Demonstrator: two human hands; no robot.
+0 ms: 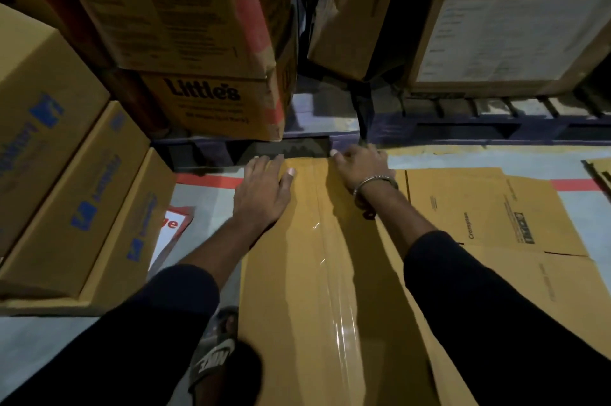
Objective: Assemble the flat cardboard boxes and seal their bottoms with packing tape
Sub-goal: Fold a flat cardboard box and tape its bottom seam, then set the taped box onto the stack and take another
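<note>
Far left: two tan boxes with blue print stacked on the floor, near the person's left arm. Beyond them, a stack of "Little's" boxes on a dark pallet, standing right at the far end of the work. A red-and-white sign lies flat on the grey floor between the blue-print boxes and the left arm; a red floor stripe runs past it.

Near bottom: a foot in a dark sandal with white lettering, just left of the box.

Centre: the assembled box, bottom face up, runs from near the person out toward the pallet. A strip of clear tape runs along its middle seam (glare shows on the near stretch).

Left hand lies flat, fingers spread and straight, pressing the box's far left corner. Right hand, with a metal bangle at the wrist, rests on the far edge where the tape ends; fingers bend over the edge, and I cannot tell whether they pinch anything. A small red thing shows under the right wrist, not identifiable.

Right: flat cardboard lying on the floor, partly under the right forearm. Far right, a large box with a white label on another pallet.
</note>
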